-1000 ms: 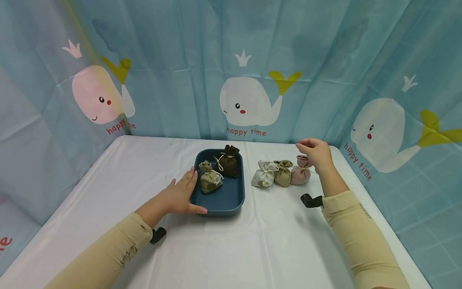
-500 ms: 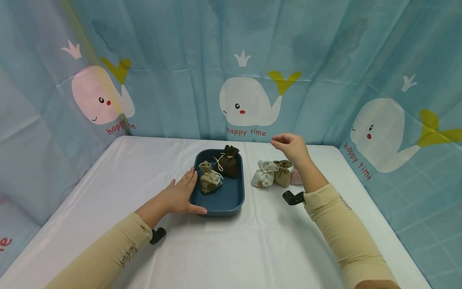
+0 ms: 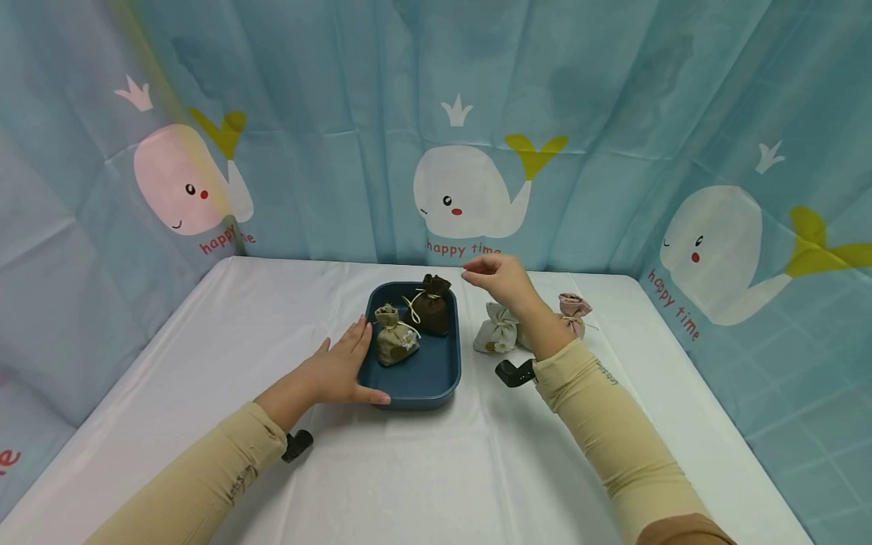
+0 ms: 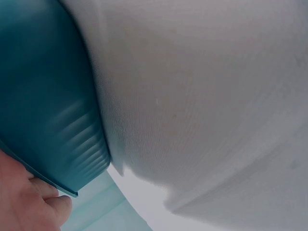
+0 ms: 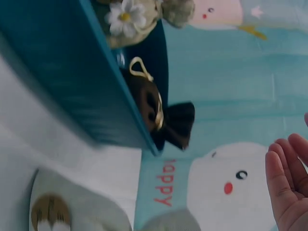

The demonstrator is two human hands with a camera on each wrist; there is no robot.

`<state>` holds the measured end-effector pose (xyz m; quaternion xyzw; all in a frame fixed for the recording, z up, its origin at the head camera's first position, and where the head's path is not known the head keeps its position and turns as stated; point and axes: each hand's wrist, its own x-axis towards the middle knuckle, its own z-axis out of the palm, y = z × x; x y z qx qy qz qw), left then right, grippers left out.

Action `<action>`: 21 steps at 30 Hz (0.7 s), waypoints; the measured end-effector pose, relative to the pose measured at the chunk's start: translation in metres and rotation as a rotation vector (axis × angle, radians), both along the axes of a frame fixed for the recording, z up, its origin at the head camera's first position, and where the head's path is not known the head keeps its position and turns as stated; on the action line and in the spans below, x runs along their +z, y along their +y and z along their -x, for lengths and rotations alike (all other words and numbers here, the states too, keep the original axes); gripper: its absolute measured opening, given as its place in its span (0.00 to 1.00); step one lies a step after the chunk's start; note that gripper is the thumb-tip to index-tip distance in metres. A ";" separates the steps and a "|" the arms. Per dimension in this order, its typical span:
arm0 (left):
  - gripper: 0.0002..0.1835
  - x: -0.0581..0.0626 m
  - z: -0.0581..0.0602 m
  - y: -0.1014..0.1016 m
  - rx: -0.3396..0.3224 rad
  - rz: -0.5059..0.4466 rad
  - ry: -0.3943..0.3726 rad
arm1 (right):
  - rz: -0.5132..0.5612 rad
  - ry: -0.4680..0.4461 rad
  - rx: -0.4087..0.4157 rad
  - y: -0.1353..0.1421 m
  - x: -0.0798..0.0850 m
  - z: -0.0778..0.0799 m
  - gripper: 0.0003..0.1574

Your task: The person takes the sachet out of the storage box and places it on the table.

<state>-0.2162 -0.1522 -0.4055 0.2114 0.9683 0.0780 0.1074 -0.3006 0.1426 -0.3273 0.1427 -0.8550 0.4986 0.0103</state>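
A dark blue tray (image 3: 436, 382) stands mid-table, with a dark brown drawstring pouch (image 3: 431, 312) at its back and an olive pouch with a white flower (image 3: 395, 347) at its left. My left hand (image 3: 344, 369) rests against the tray's left side, fingers extended and thumb at the front rim. The left wrist view shows the tray wall (image 4: 53, 101) beside that hand. My right hand (image 3: 506, 281), holding nothing, hovers behind and above a white pouch (image 3: 497, 331), its fingers loosely bent. A pink pouch (image 3: 574, 309) stands right of the white one. My right forearm mostly hides another olive pouch between them.
A white cloth (image 3: 450, 484) covers the table. Blue curtains with whale prints (image 3: 470, 189) rise along the back and both sides. A black wrist camera (image 3: 514, 374) juts from the right sleeve, another (image 3: 297, 445) from the left.
My right hand has moved left from above the pink pouch, past the other pouches toward the tray. The pink pouch shows again behind the forearm. My left hand and the tray stay put.
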 end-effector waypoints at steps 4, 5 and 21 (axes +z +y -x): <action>0.72 0.000 -0.001 0.000 0.001 0.002 -0.003 | -0.002 -0.025 0.020 -0.016 -0.002 0.002 0.14; 0.72 0.000 -0.001 0.000 0.001 0.001 -0.003 | 0.000 -0.034 0.021 -0.020 -0.002 0.003 0.14; 0.73 0.000 0.000 0.000 0.013 0.006 -0.011 | -0.114 -0.061 0.161 -0.074 -0.023 0.014 0.20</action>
